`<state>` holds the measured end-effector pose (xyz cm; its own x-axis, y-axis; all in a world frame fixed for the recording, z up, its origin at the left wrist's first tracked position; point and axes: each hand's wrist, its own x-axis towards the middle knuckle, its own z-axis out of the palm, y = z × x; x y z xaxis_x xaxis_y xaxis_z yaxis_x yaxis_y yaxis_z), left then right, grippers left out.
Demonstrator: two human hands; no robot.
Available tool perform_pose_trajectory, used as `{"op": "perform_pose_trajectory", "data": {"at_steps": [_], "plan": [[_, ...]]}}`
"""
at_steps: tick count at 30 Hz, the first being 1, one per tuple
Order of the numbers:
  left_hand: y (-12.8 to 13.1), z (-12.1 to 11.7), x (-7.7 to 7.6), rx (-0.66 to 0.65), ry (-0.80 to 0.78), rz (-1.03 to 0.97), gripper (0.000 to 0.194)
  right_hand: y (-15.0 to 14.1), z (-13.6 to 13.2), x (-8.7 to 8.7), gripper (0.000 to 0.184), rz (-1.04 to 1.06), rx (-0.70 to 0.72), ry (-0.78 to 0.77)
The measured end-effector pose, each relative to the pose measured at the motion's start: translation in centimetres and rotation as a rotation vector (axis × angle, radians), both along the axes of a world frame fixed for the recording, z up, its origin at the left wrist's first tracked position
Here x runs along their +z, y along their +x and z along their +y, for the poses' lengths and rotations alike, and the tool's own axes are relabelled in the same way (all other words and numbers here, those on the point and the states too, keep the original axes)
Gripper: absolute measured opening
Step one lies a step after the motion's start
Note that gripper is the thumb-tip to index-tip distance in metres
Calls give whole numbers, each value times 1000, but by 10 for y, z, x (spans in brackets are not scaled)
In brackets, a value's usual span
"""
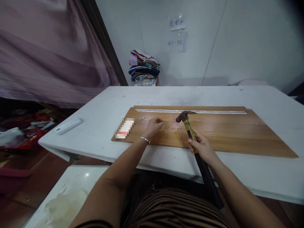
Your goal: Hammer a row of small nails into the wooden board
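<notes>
My right hand (201, 146) is closed round the handle of a claw hammer (187, 123), with yellow below its dark head and a black grip. The hammer head hangs just above a wooden board (237, 133) on the white table (106, 107). My left hand (153, 126), with a bracelet at the wrist, rests on the board left of the hammer head. Its fingers are pinched together near a row of small dark nails (172, 128) set in the wood. What the fingers pinch is too small to make out.
A long white strip (190, 111) runs along the board's far edge. A small box (125, 128) and loose nails (142, 118) lie at the board's left end. A white bar (68, 126) lies near the table's left edge. Folded cloths (143, 68) are stacked against the wall.
</notes>
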<state>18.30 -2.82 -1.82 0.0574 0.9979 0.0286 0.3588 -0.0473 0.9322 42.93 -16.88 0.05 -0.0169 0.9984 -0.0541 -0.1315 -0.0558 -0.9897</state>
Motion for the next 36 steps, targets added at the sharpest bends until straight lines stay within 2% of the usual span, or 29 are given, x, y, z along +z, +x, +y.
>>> {"op": "perform_pose_trajectory", "data": {"at_steps": [3,7,11,19,25,30,36], "plan": [[16,-1,-3,11,64,-35,6,0,-4,-2,80,-10,5,-8],[21,-1,-8,-43,150,125,9,3,-7,-2,84,-29,21,-16],[19,2,-18,-45,233,253,12,2,-8,-1,82,-24,15,-25],[23,8,-32,-54,237,353,14,0,-8,-1,83,-34,14,-45],[23,9,-34,-72,258,402,13,-1,-7,-2,87,-52,21,-43],[24,10,-36,-74,250,423,12,-3,-8,-3,84,-58,21,-41],[25,6,-33,-105,258,457,13,-4,-8,2,89,-72,49,-54]]}}
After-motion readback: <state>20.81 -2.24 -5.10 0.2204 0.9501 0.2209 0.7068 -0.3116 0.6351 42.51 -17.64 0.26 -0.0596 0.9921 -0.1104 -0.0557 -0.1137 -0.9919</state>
